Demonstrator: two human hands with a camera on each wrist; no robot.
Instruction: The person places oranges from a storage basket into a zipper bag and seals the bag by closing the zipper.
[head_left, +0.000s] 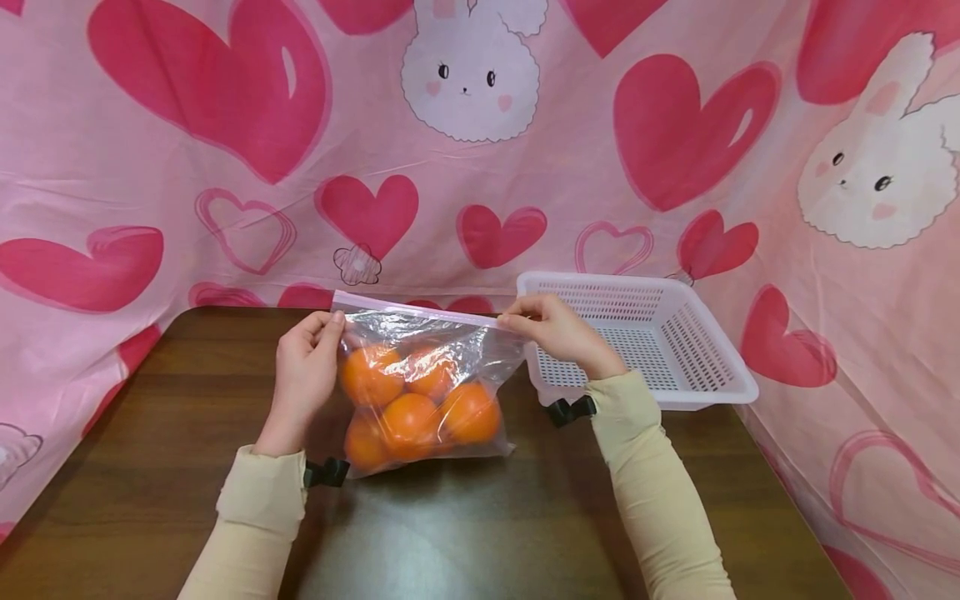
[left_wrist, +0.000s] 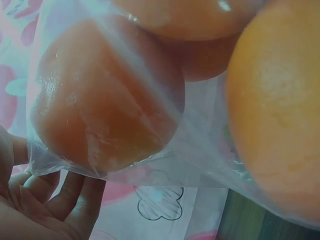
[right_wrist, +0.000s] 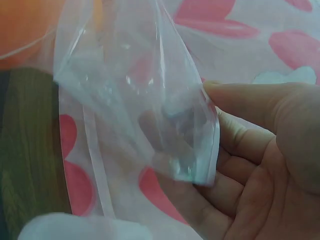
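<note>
A clear zip bag (head_left: 480,358) with a pink strip along its top edge holds several oranges (head_left: 411,421). Its upper left corner is pinched between thumb and fingers of my left hand (head_left: 303,367). My right hand (head_left: 558,332) pinches the upper right corner, so the strip is stretched between both hands. In the left wrist view, oranges (left_wrist: 107,95) press against the film beside the left hand (left_wrist: 45,200). The right wrist view shows the right hand (right_wrist: 250,160) with thumb and fingers on the bag's corner (right_wrist: 185,135).
A white perforated plastic basket (head_left: 738,387) stands at the back right of the brown wooden table (head_left: 165,467), partly behind my right hand. Pink cloth (head_left: 465,175) with hearts and rabbits hangs behind the table and along its sides.
</note>
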